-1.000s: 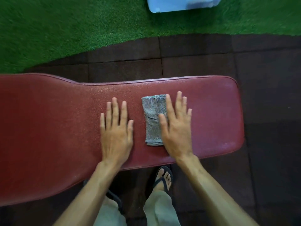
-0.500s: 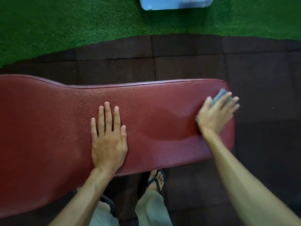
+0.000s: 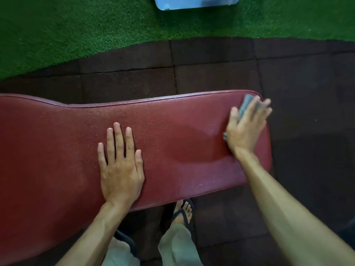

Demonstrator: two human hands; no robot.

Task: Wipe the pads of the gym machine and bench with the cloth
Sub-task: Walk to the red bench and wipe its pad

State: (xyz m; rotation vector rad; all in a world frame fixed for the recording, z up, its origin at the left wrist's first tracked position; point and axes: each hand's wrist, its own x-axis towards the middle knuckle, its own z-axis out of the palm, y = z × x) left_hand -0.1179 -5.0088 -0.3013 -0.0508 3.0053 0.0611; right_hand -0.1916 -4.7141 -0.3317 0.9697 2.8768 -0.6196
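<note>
Red vinyl bench pad [image 3: 172,120] mid-wipe, with the grey cloth [image 3: 246,105] now at its far right end.

Over the last second the right hand [image 3: 245,129] has swept the cloth from beside the left hand [image 3: 121,166] out to roughly 2 o'clock in the view, near the pad's rounded corner; a darker, damp-looking streak [image 3: 194,144] marks the path. The right fingers lie spread and flattened over the folded cloth, pressing it down, though motion blur hides the exact grip. The left hand has stayed flat, fingers extended and nearly together, holding nothing, bracing the pad near centre. This end appears nearly covered; the wide section toward 9 o'clock probably remains unwiped.
</note>
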